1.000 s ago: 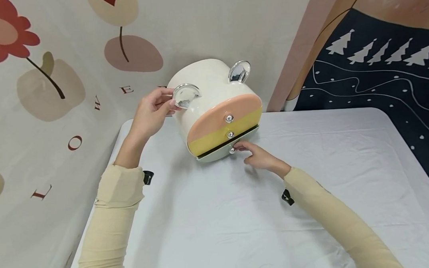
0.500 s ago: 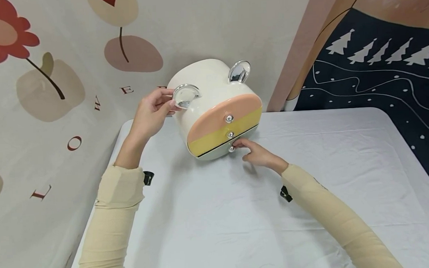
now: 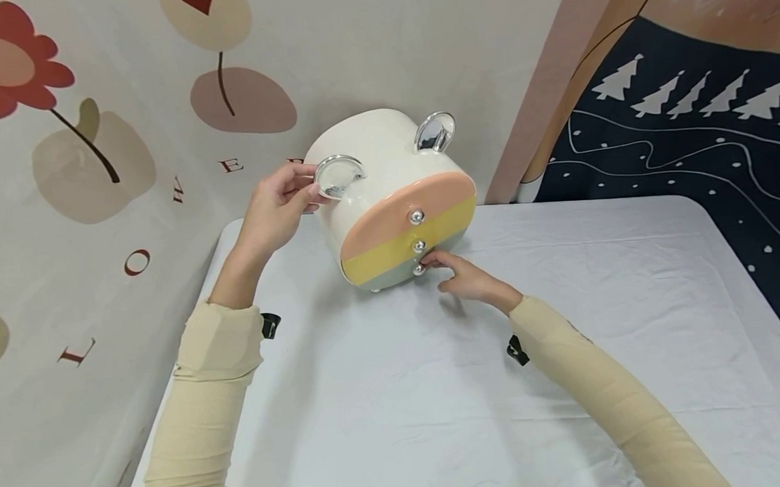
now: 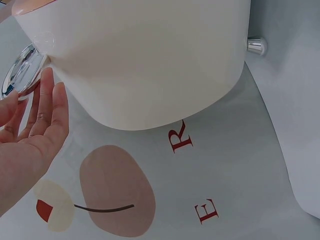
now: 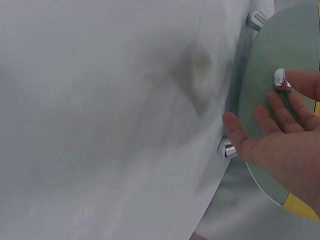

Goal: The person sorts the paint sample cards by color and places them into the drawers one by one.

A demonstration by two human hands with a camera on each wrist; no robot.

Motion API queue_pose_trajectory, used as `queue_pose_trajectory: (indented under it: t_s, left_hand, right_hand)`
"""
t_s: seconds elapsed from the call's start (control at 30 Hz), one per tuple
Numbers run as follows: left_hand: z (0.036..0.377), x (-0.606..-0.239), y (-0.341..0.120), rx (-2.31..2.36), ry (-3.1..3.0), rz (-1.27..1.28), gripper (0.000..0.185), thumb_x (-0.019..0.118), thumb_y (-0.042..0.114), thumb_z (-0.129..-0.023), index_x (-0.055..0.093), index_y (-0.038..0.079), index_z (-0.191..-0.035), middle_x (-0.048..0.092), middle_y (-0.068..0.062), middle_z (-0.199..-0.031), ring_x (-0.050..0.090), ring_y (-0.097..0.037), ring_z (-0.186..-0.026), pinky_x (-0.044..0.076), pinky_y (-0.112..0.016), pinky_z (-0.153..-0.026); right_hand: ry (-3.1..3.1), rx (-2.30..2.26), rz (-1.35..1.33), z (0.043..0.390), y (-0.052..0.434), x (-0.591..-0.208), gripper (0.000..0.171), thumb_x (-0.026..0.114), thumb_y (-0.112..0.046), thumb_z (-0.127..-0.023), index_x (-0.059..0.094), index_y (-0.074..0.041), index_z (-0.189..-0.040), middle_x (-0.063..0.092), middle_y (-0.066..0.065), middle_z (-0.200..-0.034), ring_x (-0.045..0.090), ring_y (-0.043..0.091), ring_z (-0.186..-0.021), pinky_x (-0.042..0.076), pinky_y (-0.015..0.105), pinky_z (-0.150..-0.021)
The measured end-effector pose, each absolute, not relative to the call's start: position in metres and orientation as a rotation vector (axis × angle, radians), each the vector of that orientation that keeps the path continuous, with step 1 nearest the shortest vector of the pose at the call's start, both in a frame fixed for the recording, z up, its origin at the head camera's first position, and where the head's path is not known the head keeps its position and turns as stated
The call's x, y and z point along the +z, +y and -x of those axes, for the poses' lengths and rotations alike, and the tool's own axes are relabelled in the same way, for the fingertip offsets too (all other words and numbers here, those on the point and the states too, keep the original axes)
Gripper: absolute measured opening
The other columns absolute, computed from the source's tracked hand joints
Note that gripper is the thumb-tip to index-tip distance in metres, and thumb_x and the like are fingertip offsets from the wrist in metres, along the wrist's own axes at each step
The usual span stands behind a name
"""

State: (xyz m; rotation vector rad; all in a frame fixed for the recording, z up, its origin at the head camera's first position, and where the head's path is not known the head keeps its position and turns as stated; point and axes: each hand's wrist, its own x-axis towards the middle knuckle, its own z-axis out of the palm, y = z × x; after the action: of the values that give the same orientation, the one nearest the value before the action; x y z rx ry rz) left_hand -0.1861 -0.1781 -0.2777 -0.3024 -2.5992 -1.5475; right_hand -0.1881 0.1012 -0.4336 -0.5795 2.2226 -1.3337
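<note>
A white rounded drawer box (image 3: 380, 157) stands at the back of the table, with pink, yellow and green drawer fronts, each bearing a silver knob. Two silver ear-shaped discs stick up from its top. My left hand (image 3: 302, 188) pinches the left disc (image 3: 338, 174) between thumb and fingers; the left wrist view shows those fingers (image 4: 47, 107) lying beside the disc (image 4: 22, 70). My right hand (image 3: 446, 270) touches the bottom knob (image 3: 419, 270) of the green drawer (image 3: 391, 276), which sits flush. In the right wrist view the straight fingers (image 5: 272, 117) rest on the green front (image 5: 290, 45) beside the knob (image 5: 280, 80).
A white cloth covers the table (image 3: 436, 401). A flower-print wall cloth (image 3: 99, 162) hangs close on the left and behind the box. A dark blue cloth with white trees (image 3: 686, 136) hangs at the right. Small silver feet (image 5: 229, 149) hold the box off the table.
The green bottom drawer, slightly out a second ago, has slid in flush under my right hand. My left hand has stayed on the disc.
</note>
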Motion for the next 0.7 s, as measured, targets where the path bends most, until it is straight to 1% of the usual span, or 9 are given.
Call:
queue_pose_trajectory:
  t_s: [0.23, 0.33, 0.47, 0.6, 0.7]
  left_hand:
    - [0.186, -0.278, -0.177, -1.554, -2.597, 0.294, 0.028, 0.051, 0.004, -0.092, 0.052, -0.002, -0.119, 0.059, -0.020, -0.110, 0.063, -0.013, -0.084, 0.052, -0.021, -0.075]
    - [0.185, -0.278, -0.176, -1.570, -2.593, 0.277, 0.029, 0.052, 0.004, -0.092, 0.053, -0.002, -0.120, 0.059, -0.020, -0.109, 0.063, -0.013, -0.084, 0.052, -0.022, -0.075]
    - [0.183, -0.279, -0.175, -1.607, -2.588, 0.255, 0.030, 0.053, 0.005, -0.092, 0.053, -0.004, -0.121, 0.059, -0.021, -0.108, 0.062, -0.012, -0.083, 0.052, -0.022, -0.077]
    - [0.178, -0.281, -0.174, -1.629, -2.585, 0.155, 0.032, 0.053, 0.010, -0.092, 0.053, -0.003, -0.122, 0.059, -0.018, -0.109, 0.062, -0.011, -0.085, 0.052, -0.021, -0.077]
    - [0.169, -0.281, -0.171, -1.617, -2.571, 0.044, 0.032, 0.054, 0.015, -0.092, 0.054, -0.001, -0.120, 0.059, -0.016, -0.105, 0.061, -0.012, -0.085, 0.052, -0.019, -0.075]
  right_hand:
    - [2.191, -1.391, 0.582, 0.186, 0.113, -0.425, 0.050, 0.052, 0.008, -0.082, 0.043, 0.000, -0.131, 0.042, 0.017, -0.134, 0.035, 0.034, -0.125, 0.028, 0.051, -0.104]
    - [2.194, -1.414, 0.544, 0.184, 0.123, -0.419, 0.049, 0.053, 0.005, -0.085, 0.042, -0.001, -0.132, 0.042, 0.017, -0.135, 0.036, 0.034, -0.125, 0.029, 0.052, -0.103]
    - [2.232, -1.422, 0.471, 0.180, 0.143, -0.414, 0.047, 0.055, 0.001, -0.087, 0.041, 0.001, -0.132, 0.042, 0.017, -0.134, 0.038, 0.033, -0.123, 0.031, 0.050, -0.102]
    - [2.278, -1.437, 0.418, 0.173, 0.167, -0.413, 0.044, 0.055, -0.001, -0.088, 0.041, 0.005, -0.130, 0.044, 0.021, -0.131, 0.041, 0.035, -0.121, 0.037, 0.048, -0.099]
    - [2.299, -1.466, 0.373, 0.167, 0.187, -0.411, 0.041, 0.054, -0.001, -0.089, 0.042, 0.006, -0.128, 0.044, 0.024, -0.130, 0.042, 0.037, -0.119, 0.041, 0.046, -0.096]
